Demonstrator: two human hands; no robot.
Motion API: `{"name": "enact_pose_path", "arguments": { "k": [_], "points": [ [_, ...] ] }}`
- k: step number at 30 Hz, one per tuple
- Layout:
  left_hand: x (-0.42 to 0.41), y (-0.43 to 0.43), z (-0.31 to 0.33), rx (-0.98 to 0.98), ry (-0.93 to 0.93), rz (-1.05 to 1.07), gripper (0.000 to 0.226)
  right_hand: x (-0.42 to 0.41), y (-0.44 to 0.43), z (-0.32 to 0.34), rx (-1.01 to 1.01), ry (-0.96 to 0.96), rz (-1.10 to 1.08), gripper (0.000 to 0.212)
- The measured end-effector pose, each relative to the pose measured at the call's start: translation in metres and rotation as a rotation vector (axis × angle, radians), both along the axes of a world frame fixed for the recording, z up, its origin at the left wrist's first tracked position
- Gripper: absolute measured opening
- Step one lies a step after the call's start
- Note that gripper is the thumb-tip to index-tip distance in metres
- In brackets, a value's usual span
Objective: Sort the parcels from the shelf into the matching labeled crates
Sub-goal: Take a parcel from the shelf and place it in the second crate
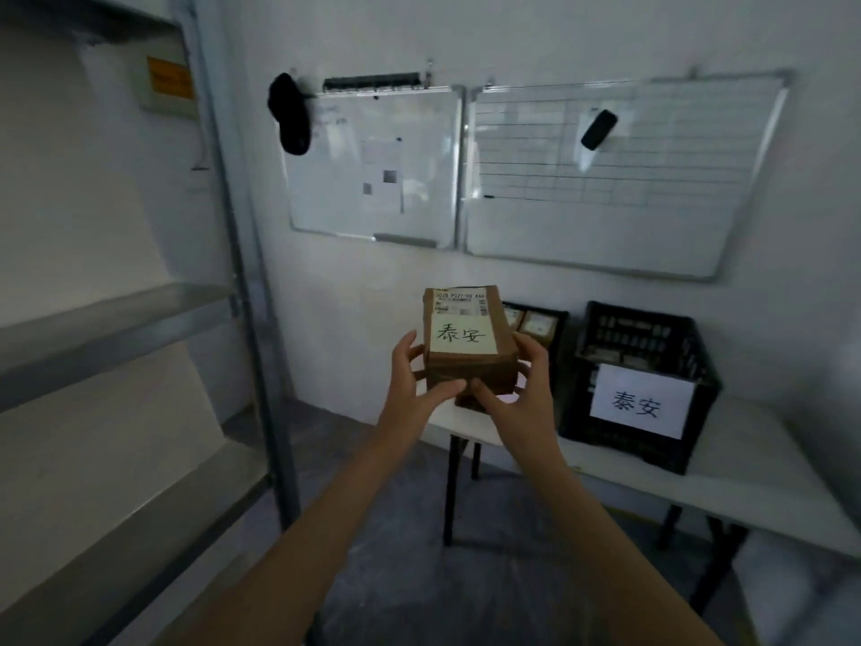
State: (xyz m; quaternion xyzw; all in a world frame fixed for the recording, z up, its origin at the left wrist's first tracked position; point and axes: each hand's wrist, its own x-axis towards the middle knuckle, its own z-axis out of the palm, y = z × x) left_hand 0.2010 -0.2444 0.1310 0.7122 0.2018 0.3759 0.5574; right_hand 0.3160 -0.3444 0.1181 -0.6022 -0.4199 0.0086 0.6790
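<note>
A brown cardboard parcel (pixel 466 347) with a pale label reading 泰安 and a shipping sticker is held up in front of me. My left hand (pixel 414 384) grips its left side with the thumb on the front face. My right hand (pixel 517 389) grips its right side, thumb also on the front. A black crate (pixel 652 459) with a white sheet reading 泰安 stands on the white table (pixel 768 477) to the right. A second black crate (pixel 554 333) with boxes inside sits behind the parcel, mostly hidden; its label is not visible.
A metal shelf unit (pixel 116 328) fills the left side, its post (pixel 242 272) close to my left arm. Two whiteboards (pixel 605 179) hang on the wall behind the table. The table's black legs (pixel 452 487) stand on a grey floor below my arms.
</note>
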Motion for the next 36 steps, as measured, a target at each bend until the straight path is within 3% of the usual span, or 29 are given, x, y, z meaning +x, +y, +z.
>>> {"name": "enact_pose_path", "arguments": {
  "k": [5, 14, 17, 20, 28, 36],
  "points": [
    [0.106, -0.032, -0.003, 0.012, -0.004, -0.117, 0.1, 0.101, -0.04, -0.003, -0.03, -0.012, -0.109, 0.069],
    [0.253, -0.075, -0.026, 0.068, 0.037, -0.182, 0.113, 0.239, -0.101, -0.018, -0.043, -0.108, -0.266, 0.076],
    [0.289, -0.083, -0.033, 0.099, 0.065, -0.2, 0.109, 0.272, -0.113, -0.027, -0.059, -0.132, -0.282, 0.073],
    [0.325, -0.082, -0.037, 0.145, 0.126, -0.189, 0.118, 0.302, -0.118, -0.035, -0.073, -0.151, -0.323, 0.08],
    [0.419, -0.08, -0.04, 0.157, 0.179, -0.279, 0.106, 0.386, -0.119, -0.047, -0.185, -0.229, -0.482, 0.101],
    [0.53, -0.032, -0.045, 0.203, 0.224, -0.362, 0.109, 0.486, -0.078, -0.04, -0.301, -0.158, -0.479, 0.118]
  ]
}}
